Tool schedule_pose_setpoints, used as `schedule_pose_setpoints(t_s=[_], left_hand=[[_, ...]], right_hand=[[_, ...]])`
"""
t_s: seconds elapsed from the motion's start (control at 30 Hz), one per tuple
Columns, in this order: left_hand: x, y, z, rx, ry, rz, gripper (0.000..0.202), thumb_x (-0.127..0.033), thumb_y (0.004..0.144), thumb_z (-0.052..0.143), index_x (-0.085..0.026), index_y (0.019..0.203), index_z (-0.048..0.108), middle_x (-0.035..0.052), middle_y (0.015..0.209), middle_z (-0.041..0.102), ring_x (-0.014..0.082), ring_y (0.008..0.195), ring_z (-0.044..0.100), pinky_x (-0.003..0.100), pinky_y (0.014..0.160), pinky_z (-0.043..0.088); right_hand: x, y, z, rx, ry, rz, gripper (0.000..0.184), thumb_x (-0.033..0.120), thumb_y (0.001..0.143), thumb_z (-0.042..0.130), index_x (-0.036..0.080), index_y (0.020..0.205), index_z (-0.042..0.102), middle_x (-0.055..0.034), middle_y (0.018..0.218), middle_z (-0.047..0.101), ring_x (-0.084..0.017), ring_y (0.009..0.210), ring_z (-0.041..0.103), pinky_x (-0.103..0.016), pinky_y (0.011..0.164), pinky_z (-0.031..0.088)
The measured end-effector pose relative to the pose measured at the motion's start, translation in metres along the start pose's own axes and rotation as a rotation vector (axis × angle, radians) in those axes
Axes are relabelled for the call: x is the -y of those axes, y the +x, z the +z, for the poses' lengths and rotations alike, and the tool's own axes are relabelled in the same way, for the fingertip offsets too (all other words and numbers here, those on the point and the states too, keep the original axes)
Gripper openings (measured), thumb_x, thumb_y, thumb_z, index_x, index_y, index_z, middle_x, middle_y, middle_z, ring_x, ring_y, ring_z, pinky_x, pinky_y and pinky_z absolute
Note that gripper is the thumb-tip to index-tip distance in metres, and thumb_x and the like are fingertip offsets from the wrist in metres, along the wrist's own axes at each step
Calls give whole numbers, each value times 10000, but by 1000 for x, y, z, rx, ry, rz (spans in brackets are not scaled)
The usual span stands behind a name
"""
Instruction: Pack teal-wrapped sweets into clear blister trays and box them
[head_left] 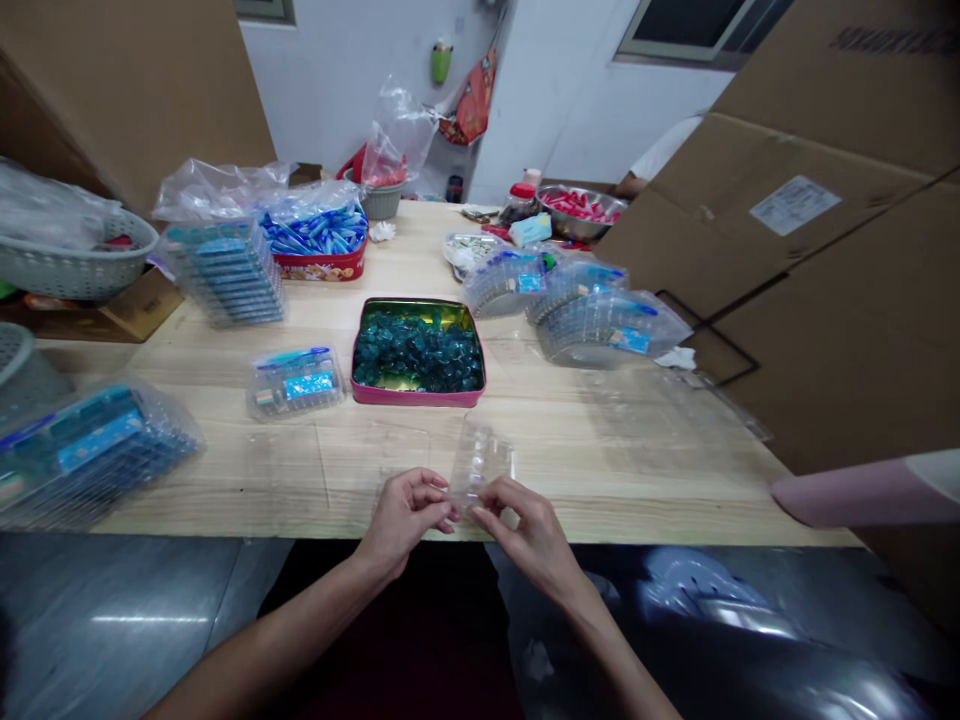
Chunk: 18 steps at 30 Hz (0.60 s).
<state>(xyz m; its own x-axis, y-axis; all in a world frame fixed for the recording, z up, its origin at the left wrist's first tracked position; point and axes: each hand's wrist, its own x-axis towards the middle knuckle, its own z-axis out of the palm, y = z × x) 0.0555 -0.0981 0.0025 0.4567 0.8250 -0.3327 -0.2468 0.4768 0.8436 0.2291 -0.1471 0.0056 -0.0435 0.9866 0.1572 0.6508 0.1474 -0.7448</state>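
Near the table's front edge, a clear plastic blister tray [480, 455] stands tilted between my hands. The fingers of my left hand [401, 520] are closed at its lower left edge. On the lower right side, my right hand [529, 525] pinches it between thumb and fingers. Other clear plastic pieces [285, 465] lie flat to the left, hard to make out against the wood. Just beyond the hands is a pink-rimmed tin [418, 397] holding many teal translucent pieces [420, 350]. A filled clear pack [296, 382] with a blue pen and a blue label sits left of the tin.
Stacks of filled packs stand at the left front [97, 450], back left [225, 270] and right [600, 320]. Farther back are a red box of blue pens [322, 268] and a metal bowl [581, 215] of pink pieces. Large cardboard [825, 300] borders the right side.
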Motion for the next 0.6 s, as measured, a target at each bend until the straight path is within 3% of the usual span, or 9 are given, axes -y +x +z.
schedule_pose_setpoints(t_s=[0.6], left_hand=[[2, 0, -3, 1, 9, 12, 317, -220, 625, 745, -115, 853, 551, 32, 636, 674, 162, 628, 646, 256, 566, 519]], right_hand=[[0, 0, 2, 4, 1, 1, 123, 252, 857, 569, 188, 751, 566, -11, 686, 559, -154, 650, 538, -265, 621, 417]])
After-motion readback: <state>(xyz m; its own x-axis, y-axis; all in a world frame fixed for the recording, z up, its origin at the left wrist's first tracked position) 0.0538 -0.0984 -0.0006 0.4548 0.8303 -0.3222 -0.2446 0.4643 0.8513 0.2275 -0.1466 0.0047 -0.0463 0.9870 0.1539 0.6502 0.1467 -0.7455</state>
